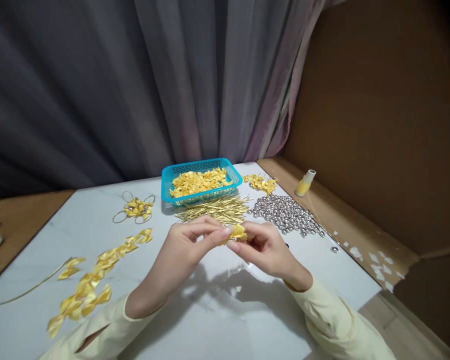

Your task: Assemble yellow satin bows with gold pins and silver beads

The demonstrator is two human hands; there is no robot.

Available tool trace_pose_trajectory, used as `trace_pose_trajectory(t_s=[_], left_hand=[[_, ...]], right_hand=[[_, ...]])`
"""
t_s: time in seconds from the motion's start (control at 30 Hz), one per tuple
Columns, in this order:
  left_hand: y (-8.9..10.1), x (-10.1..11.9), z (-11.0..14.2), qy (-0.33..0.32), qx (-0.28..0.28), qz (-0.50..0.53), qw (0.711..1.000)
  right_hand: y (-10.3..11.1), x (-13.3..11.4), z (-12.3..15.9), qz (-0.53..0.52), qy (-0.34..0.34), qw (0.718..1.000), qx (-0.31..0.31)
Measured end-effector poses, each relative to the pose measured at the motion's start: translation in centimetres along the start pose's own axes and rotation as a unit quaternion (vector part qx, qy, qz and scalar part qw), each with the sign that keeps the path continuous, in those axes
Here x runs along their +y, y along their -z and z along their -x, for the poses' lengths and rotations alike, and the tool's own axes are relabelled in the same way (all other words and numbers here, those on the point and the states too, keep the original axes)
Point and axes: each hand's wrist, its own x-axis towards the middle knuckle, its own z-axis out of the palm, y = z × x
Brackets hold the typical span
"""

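Observation:
A small yellow ribbon bow (239,232) is pinched between my two hands above the middle of the white table. My left hand (195,245) grips its left side with thumb and fingers. On its right side, my right hand (264,247) holds it, with a small shiny bit showing near the thumb that I cannot make out. Just beyond my fingers lies a pile of gold twist ties (219,209). To the right of them spreads a heap of silver beads (285,212).
A blue basket (164,187) of yellow bows stands at the back. More bows (97,272) lie in a row at left, near a looped gold cluster (138,209) and a gold cord (33,287). A thread cone (305,183) and paper scraps (378,265) are on cardboard at right.

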Motion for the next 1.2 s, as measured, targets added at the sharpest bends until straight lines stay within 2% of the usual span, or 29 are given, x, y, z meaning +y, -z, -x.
trace_pose_trajectory(t_s=[0.3, 0.47, 0.67, 0.93, 1.1, 1.2], left_hand=[[0.0, -0.2, 0.0, 0.040, -0.015, -0.024, 0.999], [-0.1, -0.1, -0.2, 0.054, 0.004, 0.020, 0.998], [0.0, 0.2, -0.2, 0.035, -0.011, -0.002, 0.999], [0.0, 0.3, 0.2, 0.025, -0.026, -0.047, 0.998], [0.1, 0.3, 0.3, 0.022, -0.025, -0.064, 0.997], [0.1, 0.1, 0.1, 0.017, -0.021, -0.071, 0.997]], right_hand=[[0.4, -0.1, -0.1, 0.007, -0.002, 1.000, -0.007], [0.8, -0.1, -0.1, 0.008, 0.008, 1.000, -0.002], [1.1, -0.2, 0.0, -0.011, 0.008, 1.000, -0.007], [1.0, -0.6, 0.5, 0.032, 0.052, 0.998, 0.002], [1.1, -0.5, 0.6, 0.037, 0.050, 0.998, -0.008], [1.2, -0.3, 0.5, 0.006, 0.025, 0.999, -0.021]])
